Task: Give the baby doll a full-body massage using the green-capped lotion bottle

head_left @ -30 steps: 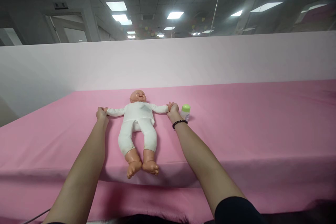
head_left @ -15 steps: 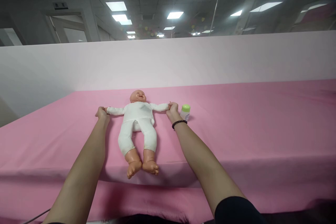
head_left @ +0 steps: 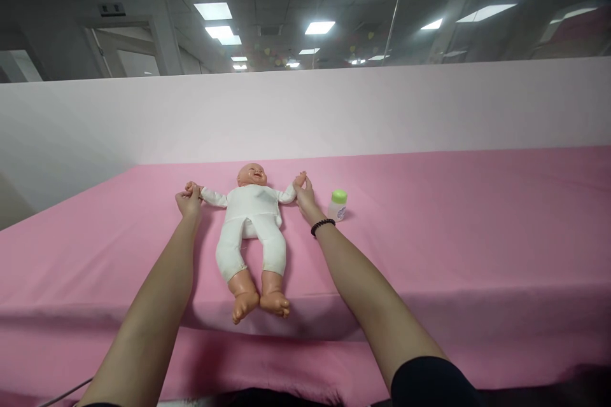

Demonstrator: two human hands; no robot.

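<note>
Left hand [head_left: 189,203] curls half shut around one small hand of the doll [head_left: 251,229], and right hand [head_left: 305,196] pinches the other, holding its arms spread. The doll lies face up, feet toward the near edge of the pink cloth [head_left: 429,235]. Light grips suit its soft arms. Just right of right hand stands a green-capped bottle [head_left: 338,205].

The left hand [head_left: 188,203] and right hand [head_left: 305,198] are bare, and a black beaded bracelet [head_left: 323,226] circles the right wrist. A black sleeve [head_left: 429,388] shows at the bottom of the view on the right arm, and a thin sliver of dark sleeve [head_left: 100,405] shows at the bottom edge on the left arm.
</note>
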